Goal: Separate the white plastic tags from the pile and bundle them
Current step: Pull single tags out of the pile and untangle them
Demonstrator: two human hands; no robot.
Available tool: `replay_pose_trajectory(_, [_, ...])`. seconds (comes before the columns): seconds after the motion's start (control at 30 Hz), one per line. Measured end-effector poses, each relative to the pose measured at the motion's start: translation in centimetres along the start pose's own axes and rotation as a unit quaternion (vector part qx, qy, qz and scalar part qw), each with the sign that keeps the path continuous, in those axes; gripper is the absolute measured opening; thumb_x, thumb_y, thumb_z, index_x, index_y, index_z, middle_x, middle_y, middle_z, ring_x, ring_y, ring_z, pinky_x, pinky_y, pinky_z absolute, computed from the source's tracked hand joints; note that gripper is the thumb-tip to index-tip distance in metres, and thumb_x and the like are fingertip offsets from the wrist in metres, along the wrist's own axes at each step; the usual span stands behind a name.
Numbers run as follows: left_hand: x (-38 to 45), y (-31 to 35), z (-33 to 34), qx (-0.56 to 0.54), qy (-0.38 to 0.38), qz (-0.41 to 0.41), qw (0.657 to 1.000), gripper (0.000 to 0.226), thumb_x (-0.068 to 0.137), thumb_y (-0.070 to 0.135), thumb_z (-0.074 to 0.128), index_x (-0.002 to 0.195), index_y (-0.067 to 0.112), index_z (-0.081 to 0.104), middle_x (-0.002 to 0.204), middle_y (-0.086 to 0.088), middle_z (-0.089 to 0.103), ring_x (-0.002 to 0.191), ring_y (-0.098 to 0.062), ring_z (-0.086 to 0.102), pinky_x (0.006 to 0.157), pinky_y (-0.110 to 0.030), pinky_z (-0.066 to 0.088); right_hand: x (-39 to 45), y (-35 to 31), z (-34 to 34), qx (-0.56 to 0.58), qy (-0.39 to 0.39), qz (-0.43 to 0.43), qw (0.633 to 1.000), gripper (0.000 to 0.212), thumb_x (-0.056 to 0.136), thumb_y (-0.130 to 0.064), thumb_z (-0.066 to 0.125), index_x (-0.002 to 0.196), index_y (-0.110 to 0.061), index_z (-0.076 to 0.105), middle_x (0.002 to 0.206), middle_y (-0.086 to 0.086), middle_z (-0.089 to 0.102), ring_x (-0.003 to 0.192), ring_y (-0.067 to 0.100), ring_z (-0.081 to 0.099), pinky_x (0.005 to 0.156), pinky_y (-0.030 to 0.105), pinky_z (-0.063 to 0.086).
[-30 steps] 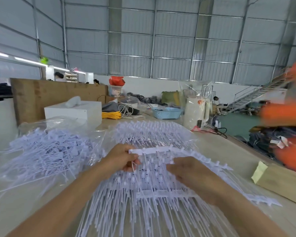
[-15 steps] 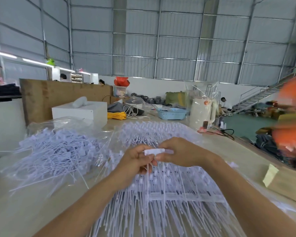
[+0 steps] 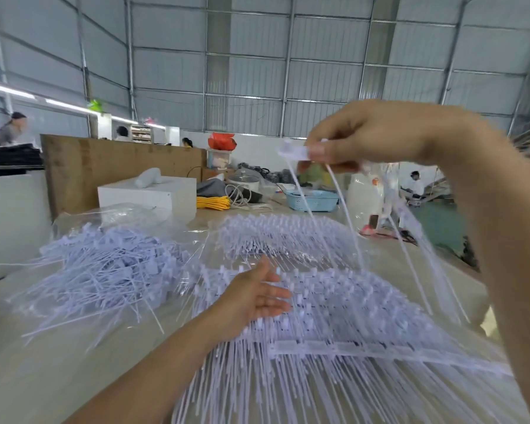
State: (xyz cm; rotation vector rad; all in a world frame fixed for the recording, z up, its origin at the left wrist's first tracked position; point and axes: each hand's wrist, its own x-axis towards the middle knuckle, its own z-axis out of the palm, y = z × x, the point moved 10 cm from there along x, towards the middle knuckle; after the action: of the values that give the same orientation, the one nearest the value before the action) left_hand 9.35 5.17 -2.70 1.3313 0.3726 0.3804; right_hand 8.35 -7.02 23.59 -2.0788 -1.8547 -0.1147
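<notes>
A strip of white plastic tags [image 3: 300, 153], flat heads with thin limp tails, hung from the right hand [image 3: 377, 136], which pinched it high above the table [image 3: 43, 377]. Motion blur smeared its tails. Below, the left hand [image 3: 254, 296] lay flat, fingers straight, on the ridged, bristly tag pile [image 3: 349, 316]. To its left sprawled loose tags [image 3: 104, 270] on crinkled clear plastic; beyond stood a white box [image 3: 153, 194] and blue basket [image 3: 312, 200].

We see a strip of white tags [image 3: 291, 152] lifted, thin tails dangling onto the fanned pile [image 3: 334, 304] below.
</notes>
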Motion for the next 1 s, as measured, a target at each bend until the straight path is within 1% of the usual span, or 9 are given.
replay_pose_trajectory(0.07, [0.0, 0.4, -0.4, -0.088, 0.002, -0.002, 0.996, 0.069, 0.09, 0.064, 0.031, 0.104, 0.001, 0.058, 0.087, -0.022, 0.072, 0.069, -0.031, 0.07, 0.067, -0.036, 0.058, 1.4, 0.9, 3.4, 0.044, -0.069, 0.006, 0.997, 0.022, 0.094, -0.033, 0.052, 0.091, -0.025, 0.072, 0.065, -0.003, 0.059, 0.062, 0.013, 0.051, 0.061, 0.029, 0.042])
replay_pose_trajectory(0.2, [0.0, 2.6, -1.9, -0.156, -0.007, 0.045, 0.987, 0.094, 0.079, 0.079, 0.018, 0.097, -0.001, 0.065, 0.078, -0.021, 0.069, 0.059, -0.027, 0.064, 0.054, -0.031, 0.057, 3.7, 4.9, 14.0, 0.033, -0.116, 0.06, 0.991, 0.033, 0.097, -0.033, 0.047, 0.088, -0.005, 0.063, 0.069, 0.001, 0.054, 0.063, 0.014, 0.051, 0.058, 0.023, 0.045])
replay_pose_trajectory(0.3, [-0.2, 2.8, -2.9, -0.087, 0.046, 0.063, 0.993, 0.074, 0.087, 0.069, 0.034, 0.091, 0.001, 0.064, 0.057, -0.011, 0.063, 0.04, -0.017, 0.054, 0.043, -0.022, 0.048, 4.3, 6.8, 18.6, 0.103, -0.08, 0.064, 0.989, 0.031, 0.096, -0.029, 0.051, 0.082, -0.004, 0.062, 0.069, 0.004, 0.055, 0.061, 0.013, 0.053, 0.057, 0.024, 0.048])
replay_pose_trajectory(0.43, [-0.9, 3.7, -4.5, 0.074, 0.137, 0.134, 0.979, 0.029, 0.094, 0.026, 0.057, 0.075, 0.004, 0.061, 0.053, -0.008, 0.062, 0.039, -0.011, 0.054, 0.038, -0.018, 0.042, 4.6, 7.5, 20.7, 0.136, -0.042, 0.045, 0.989, 0.022, 0.095, -0.023, 0.055, 0.074, -0.018, 0.062, 0.059, -0.008, 0.051, 0.051, 0.006, 0.049, 0.052, 0.021, 0.042])
replay_pose_trajectory(0.57, [-1.4, 4.4, -4.5, 0.148, 0.131, 0.161, 0.967, 0.033, 0.091, 0.025, 0.061, 0.064, 0.006, 0.057, 0.047, -0.004, 0.056, 0.037, -0.01, 0.048, 0.038, -0.017, 0.038, 4.5, 7.9, 22.1, 0.142, -0.058, 0.041, 0.987, 0.013, 0.095, -0.016, 0.054, 0.088, -0.012, 0.064, 0.056, -0.011, 0.051, 0.053, 0.006, 0.049, 0.052, 0.017, 0.044])
replay_pose_trajectory(0.7, [-1.4, 4.3, -4.3, 0.211, 0.136, 0.157, 0.955, 0.041, 0.094, 0.023, 0.057, 0.054, 0.014, 0.056, 0.042, -0.001, 0.054, 0.031, -0.008, 0.043, 0.034, -0.015, 0.032, 3.9, 7.7, 22.3, 0.19, -0.035, 0.022, 0.981, 0.015, 0.094, -0.012, 0.056, 0.083, -0.007, 0.065, 0.048, -0.014, 0.052, 0.044, -0.004, 0.045, 0.05, 0.01, 0.036])
replay_pose_trajectory(0.77, [-1.4, 4.2, -4.5, 0.209, 0.141, 0.15, 0.956, 0.043, 0.095, 0.02, 0.056, 0.053, 0.015, 0.055, 0.041, -0.001, 0.052, 0.03, -0.008, 0.039, 0.035, -0.015, 0.03, 3.7, 7.5, 22.0, 0.191, 0.0, 0.012, 0.981, 0.017, 0.092, -0.012, 0.059, 0.077, -0.017, 0.065, 0.048, -0.012, 0.05, 0.044, -0.001, 0.043, 0.049, 0.013, 0.035])
replay_pose_trajectory(0.9, [-1.2, 4.1, -5.1, 0.174, 0.159, 0.132, 0.963, 0.042, 0.093, 0.015, 0.058, 0.05, 0.014, 0.055, 0.039, -0.001, 0.049, 0.029, -0.009, 0.036, 0.034, -0.014, 0.026, 3.3, 6.9, 21.1, 0.121, 0.074, -0.015, 0.99, 0.01, 0.09, -0.018, 0.062, 0.089, -0.011, 0.07, 0.076, 0.006, 0.066, 0.066, 0.02, 0.056, 0.059, 0.029, 0.039])
replay_pose_trajectory(1.0, [-1.4, 4.8, -5.1, 0.245, 0.186, 0.15, 0.94, 0.041, 0.093, 0.018, 0.057, 0.053, 0.013, 0.056, 0.038, 0.0, 0.051, 0.028, -0.008, 0.039, 0.034, -0.014, 0.028, 2.8, 6.3, 20.6, 0.011, 0.116, -0.035, 0.993, 0.02, 0.09, -0.029, 0.061, 0.098, -0.012, 0.069, 0.087, 0.008, 0.069, 0.075, 0.026, 0.058, 0.058, 0.024, 0.027])
